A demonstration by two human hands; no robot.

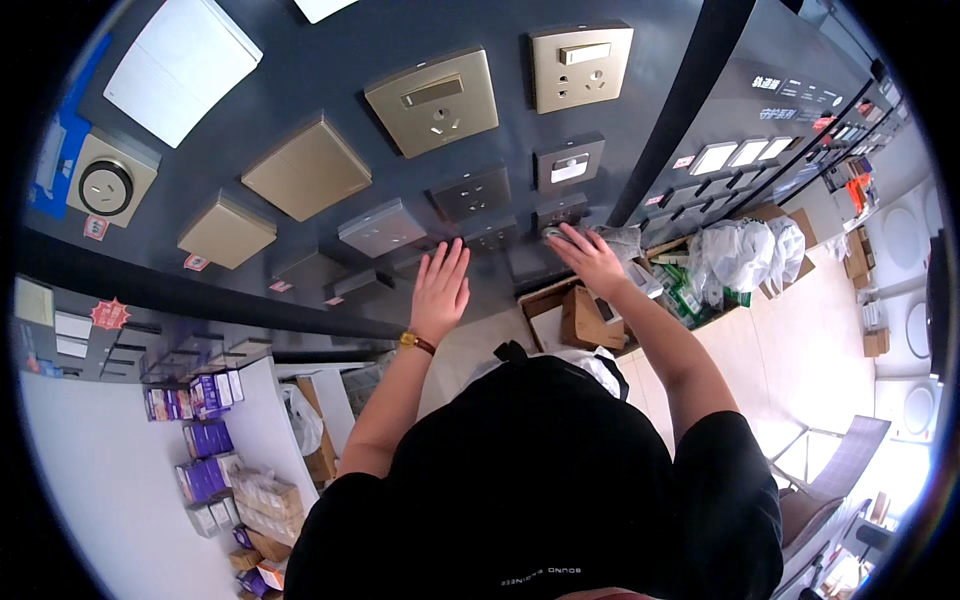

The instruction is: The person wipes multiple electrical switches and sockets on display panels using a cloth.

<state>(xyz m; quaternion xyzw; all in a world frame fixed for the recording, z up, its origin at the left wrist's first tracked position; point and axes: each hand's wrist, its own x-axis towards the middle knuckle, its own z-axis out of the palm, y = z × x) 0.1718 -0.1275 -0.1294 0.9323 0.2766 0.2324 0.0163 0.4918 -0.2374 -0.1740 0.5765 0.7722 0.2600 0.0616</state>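
A dark upright display panel (315,67) bears wall sockets and switches. My left hand (442,285), a watch at its wrist, lies with fingers extended against the panel's lower part, just below a grey socket plate (382,227). My right hand (587,259) presses a grey cloth (619,241) near a dark socket plate (561,212) low on the panel; part of the cloth hangs out to the right of the fingers. Above are a grey plate with a white insert (570,163), a gold switched socket (433,103) and another gold switched socket (581,67).
Below the panel, an open cardboard box (541,300) stands on the floor beside a box of green packages (681,291) and white plastic bags (739,251). Purple boxes (206,439) fill shelving at the lower left. A chair (817,487) stands at the lower right.
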